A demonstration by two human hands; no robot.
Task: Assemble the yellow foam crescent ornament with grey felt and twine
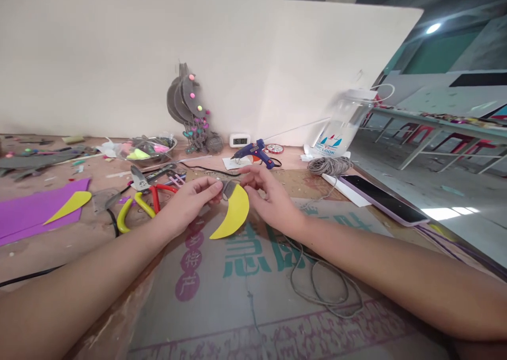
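Note:
A yellow crescent-shaped piece [233, 214] hangs between my hands above a printed plastic sheet [158, 317], its point toward the lower left. Grey cord is wound round its upper end. My left hand [198, 193] pinches the grey-wrapped end between thumb and fingers. My right hand [271, 196] is at the crescent's upper right edge with fingers curled; whether it holds the thin cord there is too small to tell. Loose grey cord [317, 291] lies in loops on the sheet beneath my right forearm.
A blue glue gun [255, 153], white clock [240, 139] and grey cord ball [328, 165] are behind my hands. Pliers with yellow handles [125, 214] and purple sheets [24, 217] lie left. A phone [382, 199] and clear bottle [340, 125] stand or lie right.

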